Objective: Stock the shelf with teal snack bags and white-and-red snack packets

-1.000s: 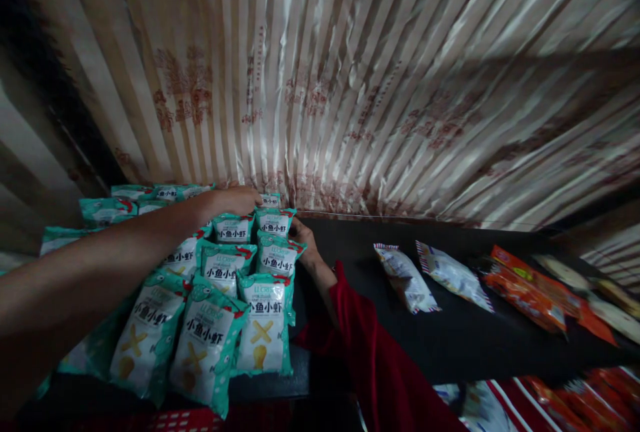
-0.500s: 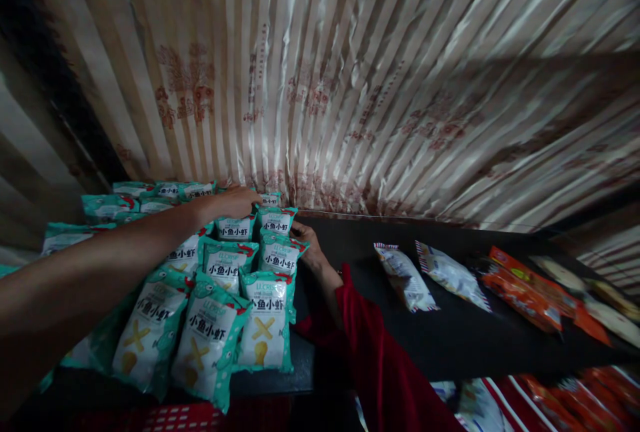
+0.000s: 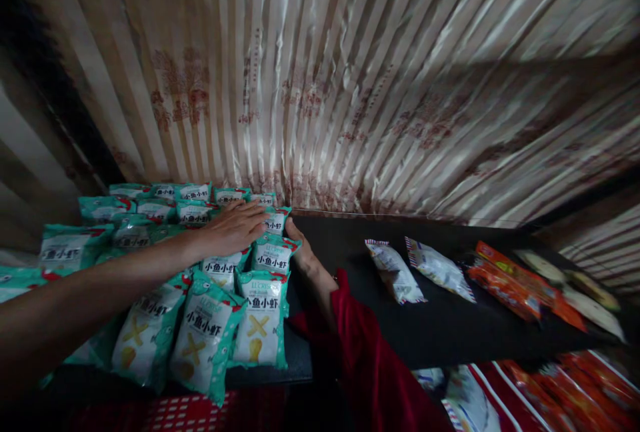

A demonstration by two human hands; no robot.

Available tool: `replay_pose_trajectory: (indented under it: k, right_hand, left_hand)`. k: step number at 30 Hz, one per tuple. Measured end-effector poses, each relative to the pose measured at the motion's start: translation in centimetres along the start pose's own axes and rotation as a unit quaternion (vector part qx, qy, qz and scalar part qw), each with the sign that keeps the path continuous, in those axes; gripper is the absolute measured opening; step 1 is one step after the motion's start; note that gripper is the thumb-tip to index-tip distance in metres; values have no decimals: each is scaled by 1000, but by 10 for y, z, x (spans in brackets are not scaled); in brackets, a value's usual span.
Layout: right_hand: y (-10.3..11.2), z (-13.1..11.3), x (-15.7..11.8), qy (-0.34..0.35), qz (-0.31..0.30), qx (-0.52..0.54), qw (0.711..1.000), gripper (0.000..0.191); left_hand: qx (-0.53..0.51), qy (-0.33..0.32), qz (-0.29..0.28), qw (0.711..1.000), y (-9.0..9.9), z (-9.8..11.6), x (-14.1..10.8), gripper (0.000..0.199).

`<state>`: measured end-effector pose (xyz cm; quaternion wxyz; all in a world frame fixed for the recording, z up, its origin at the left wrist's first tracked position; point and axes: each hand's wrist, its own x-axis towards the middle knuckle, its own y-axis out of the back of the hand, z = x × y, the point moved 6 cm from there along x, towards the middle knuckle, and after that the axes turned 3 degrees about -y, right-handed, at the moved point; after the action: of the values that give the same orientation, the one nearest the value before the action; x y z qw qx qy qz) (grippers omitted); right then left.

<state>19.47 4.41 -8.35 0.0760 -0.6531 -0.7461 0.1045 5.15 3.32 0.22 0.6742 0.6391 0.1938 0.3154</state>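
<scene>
Rows of teal-and-white snack bags stand packed together on a dark shelf, the front ones leaning back. My left hand lies palm down with stretched fingers across the tops of the middle bags. Against the right side of the stack, my right hand rests beside the rear right bags, its thumb raised near a bag's edge. Part of its fingers is hidden by the bags and shadow. Neither hand has a bag in its grasp.
To the right lie two white snack packets, orange packets and pale packets. Below are a red basket and more orange packets. A pleated, printed curtain hangs behind the shelf.
My left hand has come back toward me from the rear row and now lies flatter over the middle bags. My right hand stays at the stack's right side. The view has shifted slightly.
</scene>
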Motion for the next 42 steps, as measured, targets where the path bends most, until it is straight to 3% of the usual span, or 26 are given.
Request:
replay_pose_trajectory:
  k: [3,6,8,11,14,17,20,24,30,36,42]
  right_hand:
    - [-6,2,3,2,-15,4,1000,59]
    - [-2,2,4,14,-9,6,1000,58]
    - [9,5,5,7,29,15,999,59]
    - [26,10,2,-8,94,41,995,66]
    - [22,7,-5,1,84,42,996,72]
    - [5,0,-13,14,44,32,998,74]
    - [-9,-1,-16,14,42,59,997,69]
    - [-11,5,-15,1,78,100,992,62]
    - [-9,3,-19,27,115,134,984,62]
    - [-21,0,-21,36,88,113,989,61]
    - [-16,5,-18,49,124,70,989,63]
  left_hand:
    - [-2,14,-14,1000,-5,-4,0,51]
    - [12,30,19,999,5,-9,-4,50]
    - [25,28,50,998,15,-3,-16,49]
    - [48,-4,116,992,31,28,-49,44]
    - [68,-21,184,980,35,73,-92,40]
    - [82,-74,201,973,15,120,-128,43]
    - [112,-97,190,971,-15,144,-145,49]
    - [138,-55,181,972,-37,142,-146,51]
    - [147,-53,179,971,-36,141,-145,50]
    - [148,-70,167,972,-43,137,-145,53]
    - [149,-101,177,968,-46,132,-144,54]
